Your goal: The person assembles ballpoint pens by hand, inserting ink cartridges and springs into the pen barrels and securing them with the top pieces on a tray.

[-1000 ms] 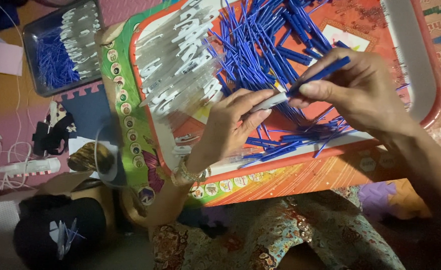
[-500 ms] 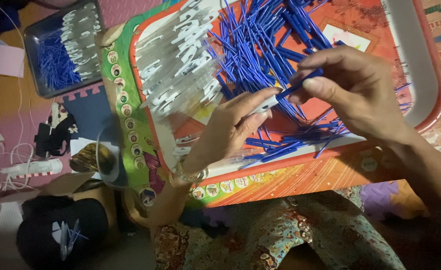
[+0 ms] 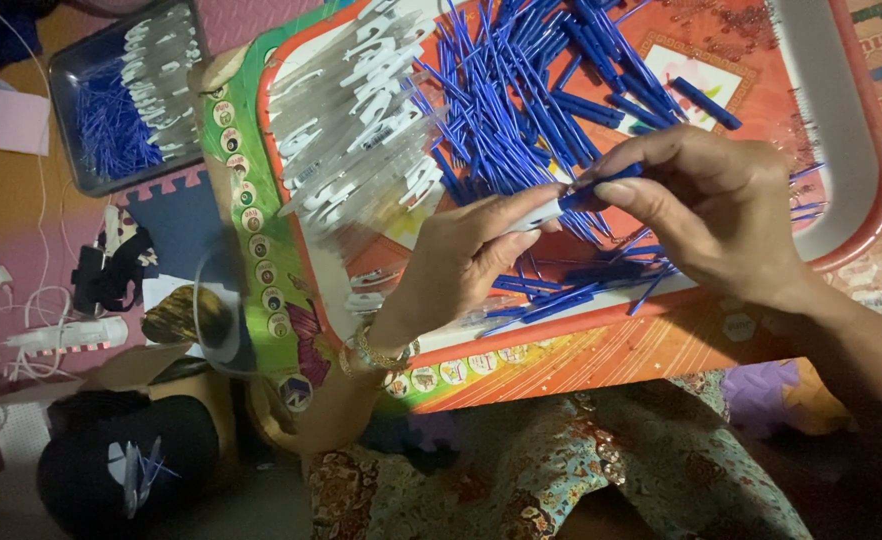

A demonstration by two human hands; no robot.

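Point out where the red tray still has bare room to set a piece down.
On the red tray, the free patch is the right end, between the blue sticks and the rim, above the right hand. The left is covered by clear barrels; the middle is crowded around the left hand.

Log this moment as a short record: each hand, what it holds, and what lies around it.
left hand: pinches the pale end of a pen part
right hand: grips the blue end of the same part
work surface: red tray
on tray: heap of blue pen pieces; clear barrels with white clips
far left: dark tray with more of both
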